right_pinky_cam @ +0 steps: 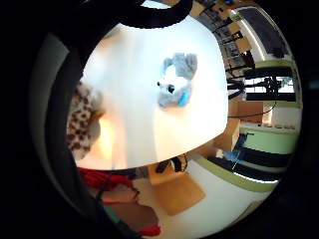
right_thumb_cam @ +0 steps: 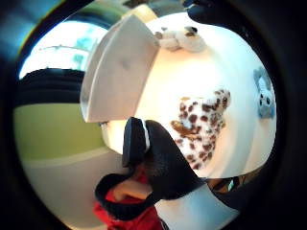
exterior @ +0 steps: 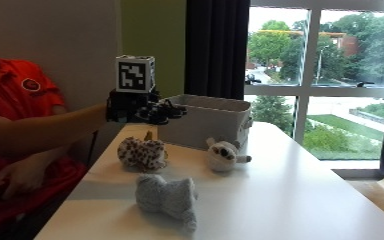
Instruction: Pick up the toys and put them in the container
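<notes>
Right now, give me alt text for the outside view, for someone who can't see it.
A black-gloved right hand hovers above a spotted plush toy on a white table. A white plush toy and a grey plush toy lie nearby, before a white rectangular container.

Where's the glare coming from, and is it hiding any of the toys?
Outside view: daylight from the window backlights the table; all three toys stay readable. Little finger side palm view: the tabletop is washed out around the grey toy. Thumb side palm view: the spotted toy is clear, with glare beside the container.

gloved right hand above spotted toy | white toy beside container | grey toy nearest
</notes>
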Demonstrator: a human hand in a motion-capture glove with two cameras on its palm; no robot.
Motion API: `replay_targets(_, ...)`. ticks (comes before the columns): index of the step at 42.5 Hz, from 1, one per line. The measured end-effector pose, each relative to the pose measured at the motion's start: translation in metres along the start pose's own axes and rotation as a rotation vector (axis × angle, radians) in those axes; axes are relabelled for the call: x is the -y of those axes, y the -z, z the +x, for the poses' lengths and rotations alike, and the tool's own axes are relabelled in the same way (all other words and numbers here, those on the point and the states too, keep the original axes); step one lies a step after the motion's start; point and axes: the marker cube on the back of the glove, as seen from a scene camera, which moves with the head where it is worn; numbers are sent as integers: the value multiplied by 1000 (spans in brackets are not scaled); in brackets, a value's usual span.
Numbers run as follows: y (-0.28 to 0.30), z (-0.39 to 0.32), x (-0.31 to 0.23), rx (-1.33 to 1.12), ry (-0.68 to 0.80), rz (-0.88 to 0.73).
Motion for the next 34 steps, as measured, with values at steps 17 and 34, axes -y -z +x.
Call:
replay_targets(17,-4,-2,-2,72,39,20)
replay_targets(34,-38,-13,-1,69,70,6)
